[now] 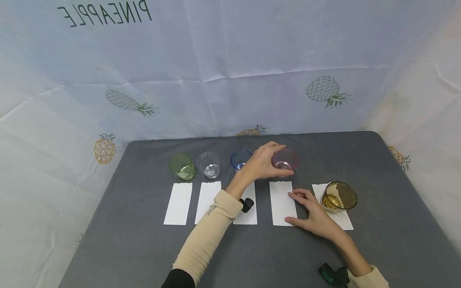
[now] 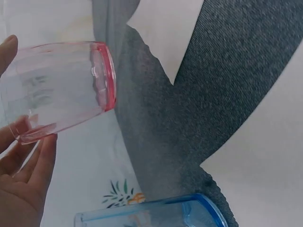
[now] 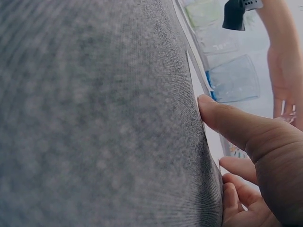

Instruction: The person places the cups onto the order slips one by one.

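My left hand (image 1: 264, 161) holds a clear pink-tinted glass (image 1: 287, 157) at the back of the table, thumb on one side and fingers on the other. In the left wrist view the pink glass (image 2: 61, 87) lies between thumb and fingers. The right hand (image 1: 313, 214) touches the right edge of a white paper strip (image 1: 281, 204) with thumb and fingertips, its fingers relaxed. Close beside that hand, an amber glass (image 1: 340, 196) stands on another paper strip (image 1: 343, 220). A blue-tinted glass (image 1: 239, 156) is partly hidden behind my left wrist.
At the back left stand a green glass (image 1: 181, 166) and a clear glass (image 1: 209, 165). Several white paper strips (image 1: 178, 204) lie in a row on the grey table (image 1: 144, 248). A white pineapple-print cloth (image 1: 216, 48) hangs behind the table.
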{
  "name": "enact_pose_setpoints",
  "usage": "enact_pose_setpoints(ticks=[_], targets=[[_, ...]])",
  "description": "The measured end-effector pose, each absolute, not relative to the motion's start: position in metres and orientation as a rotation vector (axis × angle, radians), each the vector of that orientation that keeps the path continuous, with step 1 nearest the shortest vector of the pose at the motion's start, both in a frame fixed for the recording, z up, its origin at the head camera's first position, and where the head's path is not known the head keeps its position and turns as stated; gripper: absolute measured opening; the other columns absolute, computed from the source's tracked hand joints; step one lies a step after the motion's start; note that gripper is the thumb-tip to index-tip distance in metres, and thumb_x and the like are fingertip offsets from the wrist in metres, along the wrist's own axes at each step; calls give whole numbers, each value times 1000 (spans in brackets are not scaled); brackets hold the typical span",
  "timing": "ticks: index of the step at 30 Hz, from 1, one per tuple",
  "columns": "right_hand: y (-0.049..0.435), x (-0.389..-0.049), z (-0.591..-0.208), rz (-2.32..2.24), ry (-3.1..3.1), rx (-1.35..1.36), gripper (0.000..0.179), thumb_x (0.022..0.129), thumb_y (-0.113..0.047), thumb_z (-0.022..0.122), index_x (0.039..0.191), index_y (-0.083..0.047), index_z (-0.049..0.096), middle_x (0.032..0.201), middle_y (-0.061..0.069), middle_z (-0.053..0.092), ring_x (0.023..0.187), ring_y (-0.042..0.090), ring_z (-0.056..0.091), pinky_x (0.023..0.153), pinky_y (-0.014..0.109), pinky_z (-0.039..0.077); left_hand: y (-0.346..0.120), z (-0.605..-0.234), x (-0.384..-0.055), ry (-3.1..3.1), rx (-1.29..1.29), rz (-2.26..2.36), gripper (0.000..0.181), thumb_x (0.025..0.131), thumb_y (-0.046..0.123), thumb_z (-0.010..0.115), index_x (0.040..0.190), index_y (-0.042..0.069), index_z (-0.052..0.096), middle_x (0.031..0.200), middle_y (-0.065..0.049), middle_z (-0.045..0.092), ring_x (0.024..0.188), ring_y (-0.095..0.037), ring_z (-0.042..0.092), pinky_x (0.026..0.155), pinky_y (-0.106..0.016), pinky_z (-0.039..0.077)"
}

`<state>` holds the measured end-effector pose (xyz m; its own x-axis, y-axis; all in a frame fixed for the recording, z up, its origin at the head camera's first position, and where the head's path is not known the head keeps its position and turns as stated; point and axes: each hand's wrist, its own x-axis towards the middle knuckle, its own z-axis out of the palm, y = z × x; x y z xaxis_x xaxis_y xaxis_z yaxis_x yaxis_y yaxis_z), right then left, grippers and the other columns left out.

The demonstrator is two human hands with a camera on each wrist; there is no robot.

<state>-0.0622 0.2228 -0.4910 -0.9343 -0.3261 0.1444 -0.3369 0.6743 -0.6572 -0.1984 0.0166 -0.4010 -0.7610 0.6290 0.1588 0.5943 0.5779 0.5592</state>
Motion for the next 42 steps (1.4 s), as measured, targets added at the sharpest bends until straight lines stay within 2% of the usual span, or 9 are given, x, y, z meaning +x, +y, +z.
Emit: enact_pose_setpoints(ticks=[3, 11, 23, 30, 36, 42], targets=[[222, -62, -492, 1126, -2860, 571, 76, 78, -30, 90, 140, 1, 60, 140, 16, 51, 127, 33, 52, 98, 43, 49, 17, -399, -195, 2750, 1065, 954, 86, 80, 49, 85, 148, 7, 54, 143, -7, 58, 126, -22, 61, 98, -29, 56], [221, -62, -492, 1127, -2889, 556, 76, 80, -31, 88, 142, 2, 58, 141, 16, 49, 128, 32, 50, 99, 56, 47, 15, -397, -188, 2745, 1087, 1005, 86, 79, 48, 86, 148, 10, 54, 143, -6, 58, 127, -23, 60, 102, -36, 55], [222, -62, -489, 1150, -2864, 582, 77, 79, -30, 89, 142, 1, 58, 141, 16, 50, 127, 34, 52, 96, 55, 48, 13, -395, -177, 2752, 1089, 1040, 85, 78, 50, 86, 147, 10, 55, 142, -4, 59, 128, -22, 59, 104, -36, 54], [220, -61, -491, 1133, -2874, 570, 76, 80, -31, 88, 142, 1, 58, 140, 15, 50, 126, 30, 50, 98, 53, 48, 12, -391, -170, 2748, 1088, 1050, 85, 78, 49, 86, 148, 12, 55, 143, -5, 58, 130, -23, 58, 106, -39, 53], [221, -61, -489, 1151, -2867, 571, 76, 79, -29, 89, 141, 2, 58, 141, 18, 50, 128, 36, 52, 97, 58, 48, 11, -391, -163, 2742, 1097, 1055, 86, 78, 49, 86, 149, 12, 54, 144, -6, 57, 130, -23, 58, 108, -40, 52], [221, -61, -487, 1170, -2884, 556, 78, 79, -29, 89, 143, 2, 57, 143, 21, 47, 128, 39, 52, 97, 62, 48, 9, -395, -157, 2722, 1108, 1080, 84, 79, 47, 86, 148, 11, 55, 142, -6, 58, 127, -21, 60, 105, -34, 53]])
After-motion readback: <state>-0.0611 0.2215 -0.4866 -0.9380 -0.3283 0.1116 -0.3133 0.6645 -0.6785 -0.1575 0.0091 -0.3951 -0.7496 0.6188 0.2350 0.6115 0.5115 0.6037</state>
